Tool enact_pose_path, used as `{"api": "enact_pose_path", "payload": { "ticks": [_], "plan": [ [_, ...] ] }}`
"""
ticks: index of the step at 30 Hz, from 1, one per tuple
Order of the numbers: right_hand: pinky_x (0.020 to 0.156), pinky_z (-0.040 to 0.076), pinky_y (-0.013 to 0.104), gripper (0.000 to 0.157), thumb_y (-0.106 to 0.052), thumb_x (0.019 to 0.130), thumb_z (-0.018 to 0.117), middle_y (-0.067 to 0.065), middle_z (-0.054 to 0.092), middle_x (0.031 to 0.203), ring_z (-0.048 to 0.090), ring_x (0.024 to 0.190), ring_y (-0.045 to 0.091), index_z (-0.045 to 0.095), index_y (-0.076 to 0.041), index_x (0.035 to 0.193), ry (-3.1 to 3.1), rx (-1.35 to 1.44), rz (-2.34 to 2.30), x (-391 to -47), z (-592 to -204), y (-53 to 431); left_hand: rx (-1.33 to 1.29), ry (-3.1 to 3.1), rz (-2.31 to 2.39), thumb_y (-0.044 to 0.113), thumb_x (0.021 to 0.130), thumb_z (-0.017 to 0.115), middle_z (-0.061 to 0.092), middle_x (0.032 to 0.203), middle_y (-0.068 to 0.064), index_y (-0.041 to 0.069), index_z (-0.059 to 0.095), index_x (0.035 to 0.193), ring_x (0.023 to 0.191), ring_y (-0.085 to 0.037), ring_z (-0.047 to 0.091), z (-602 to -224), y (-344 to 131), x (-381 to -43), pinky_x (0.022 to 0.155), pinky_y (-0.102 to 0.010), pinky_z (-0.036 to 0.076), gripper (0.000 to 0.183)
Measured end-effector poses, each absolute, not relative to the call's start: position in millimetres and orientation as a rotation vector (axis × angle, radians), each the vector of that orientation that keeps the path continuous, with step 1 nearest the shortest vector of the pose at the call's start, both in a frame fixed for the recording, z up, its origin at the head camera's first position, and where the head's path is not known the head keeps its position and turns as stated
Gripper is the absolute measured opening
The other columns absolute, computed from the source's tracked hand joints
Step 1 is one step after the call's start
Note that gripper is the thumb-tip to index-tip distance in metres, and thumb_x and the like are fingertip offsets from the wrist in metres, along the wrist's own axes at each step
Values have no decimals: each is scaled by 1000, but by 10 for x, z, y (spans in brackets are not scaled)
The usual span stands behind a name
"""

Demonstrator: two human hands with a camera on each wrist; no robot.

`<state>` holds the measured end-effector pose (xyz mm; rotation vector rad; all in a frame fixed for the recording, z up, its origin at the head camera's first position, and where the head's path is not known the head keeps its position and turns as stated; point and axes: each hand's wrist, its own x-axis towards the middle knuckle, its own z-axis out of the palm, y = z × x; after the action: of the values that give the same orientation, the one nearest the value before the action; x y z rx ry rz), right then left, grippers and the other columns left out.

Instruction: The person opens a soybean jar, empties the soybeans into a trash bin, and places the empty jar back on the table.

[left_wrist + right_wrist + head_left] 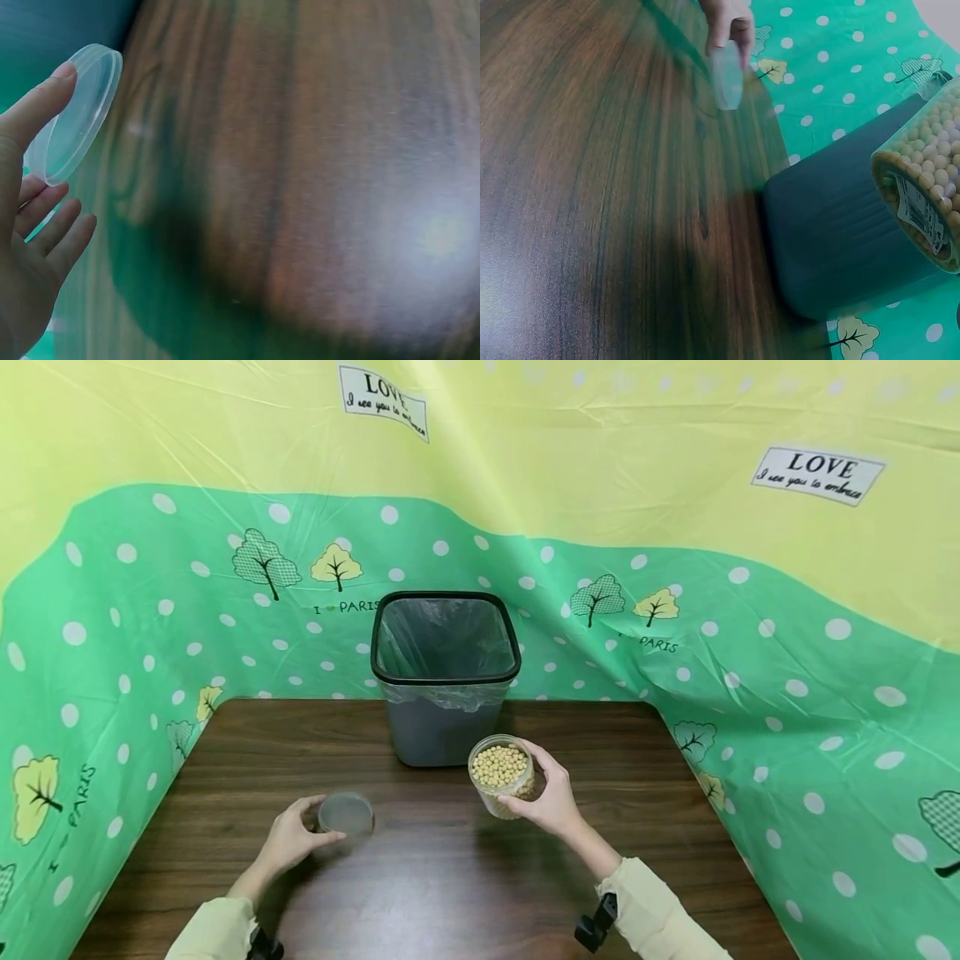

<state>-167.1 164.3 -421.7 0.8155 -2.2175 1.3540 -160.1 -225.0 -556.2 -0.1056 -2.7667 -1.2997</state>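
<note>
My right hand (550, 797) grips a clear jar (501, 777) full of round, pale yellow beans, holding it tilted above the table in front of the bin. In the right wrist view the jar (930, 176) shows at the right edge, with a printed label on its base; the right hand is out of that view. On the left, my left hand (291, 839) pinches a clear round lid (347, 814) by its rim over the table. The left wrist view shows the lid (84, 112) held between thumb and fingertips.
A dark grey bin (446, 727) with a black rim and a clear plastic liner stands at the table's far edge. The brown wooden table (420, 893) reflects a bright light. Behind and beside it hangs a green and yellow printed cloth (637, 610).
</note>
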Motion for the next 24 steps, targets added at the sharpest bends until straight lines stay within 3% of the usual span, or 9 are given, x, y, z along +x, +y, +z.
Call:
{"api": "enact_pose_path", "payload": {
  "ticks": [7, 14, 24],
  "plan": [
    [83, 42, 14, 72, 2, 54, 78, 30, 54, 113, 54, 98, 41, 48, 16, 118, -2227, 776, 1384, -1668, -4243, 1667, -206, -2839, -1176, 34, 54, 86, 62, 104, -17, -7, 56, 113, 88, -28, 61, -5726, -2235, -1588, 73, -38, 50, 78],
    [85, 44, 18, 72, 2, 54, 78, 29, 55, 113, 54, 99, 38, 48, 15, 119, -2227, 763, 1430, -1656, -4255, 1666, -299, -2848, -972, 34, 53, 86, 62, 103, -18, -8, 58, 109, 97, -35, 56, -5757, -2237, -1586, 82, -49, 44, 76],
    [81, 42, 12, 72, 3, 54, 77, 29, 55, 112, 54, 97, 38, 48, 15, 119, -2225, 732, 1433, -1633, -4272, 1693, -353, -2777, -822, 25, 50, 87, 59, 102, -21, -12, 58, 107, 97, -37, 53, -5821, -2227, -1549, 82, -49, 44, 74]
  ]
}}
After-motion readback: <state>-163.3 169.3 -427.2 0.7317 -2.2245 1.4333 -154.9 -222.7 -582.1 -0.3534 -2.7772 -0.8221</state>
